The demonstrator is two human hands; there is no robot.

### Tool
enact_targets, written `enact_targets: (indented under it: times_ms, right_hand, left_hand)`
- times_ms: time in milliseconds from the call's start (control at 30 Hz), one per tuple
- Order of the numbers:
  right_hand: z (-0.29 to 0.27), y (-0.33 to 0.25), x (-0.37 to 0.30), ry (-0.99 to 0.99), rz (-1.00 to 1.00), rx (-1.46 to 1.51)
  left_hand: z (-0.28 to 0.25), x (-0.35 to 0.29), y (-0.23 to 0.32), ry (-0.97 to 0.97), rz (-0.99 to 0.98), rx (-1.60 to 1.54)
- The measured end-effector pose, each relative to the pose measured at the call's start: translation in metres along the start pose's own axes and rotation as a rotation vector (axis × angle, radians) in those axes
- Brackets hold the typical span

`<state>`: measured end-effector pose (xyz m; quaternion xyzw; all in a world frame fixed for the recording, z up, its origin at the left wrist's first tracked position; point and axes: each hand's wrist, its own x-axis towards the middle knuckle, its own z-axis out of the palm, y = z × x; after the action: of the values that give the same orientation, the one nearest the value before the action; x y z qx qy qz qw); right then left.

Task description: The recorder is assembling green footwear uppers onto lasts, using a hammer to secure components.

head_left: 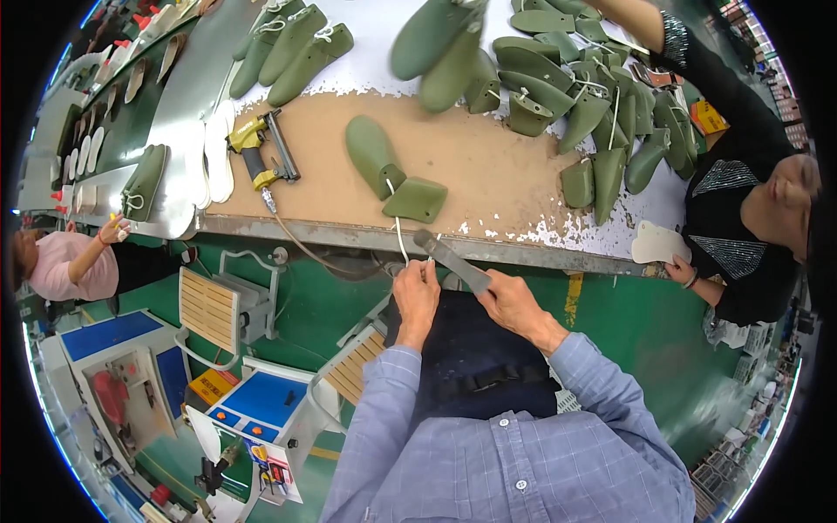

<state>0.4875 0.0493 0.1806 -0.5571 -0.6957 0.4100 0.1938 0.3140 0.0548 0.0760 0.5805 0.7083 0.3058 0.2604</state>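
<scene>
At the near edge of the workbench, my left hand pinches the end of a white cord. The cord runs up to a green shoe last lying on the brown board. That last touches a second green part, and they seem joined at an angle. My right hand is closed round a flat grey metal tool, blade-like or file-like; its rounded end points up and left, close to the cord and my left fingertips. Its exact kind does not show.
A yellow-and-black air stapler with a hose lies left on the board. Many green shoe lasts are piled at right, others at far left. A co-worker at right holds a white insole-shaped sheet. A slatted chair stands left.
</scene>
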Motion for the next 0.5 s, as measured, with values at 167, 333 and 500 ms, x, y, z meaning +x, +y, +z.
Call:
enact_targets:
  times_ms: [167,333,500]
  right_hand:
    - [0.016,0.048,-0.005,0.21,-0.039,-0.283]
    - [-0.009,0.038,0.018,0.566,-0.187,-0.463]
    - [0.008,-0.018,0.031,0.203,0.113,0.419]
  left_hand:
    - [0.001,0.0,-0.002,-0.025,-0.107,-0.031]
    - [-0.015,0.004,0.021,-0.076,-0.28,-0.206]
    - [-0.04,0.0,0.086,-0.168,0.197,-0.196]
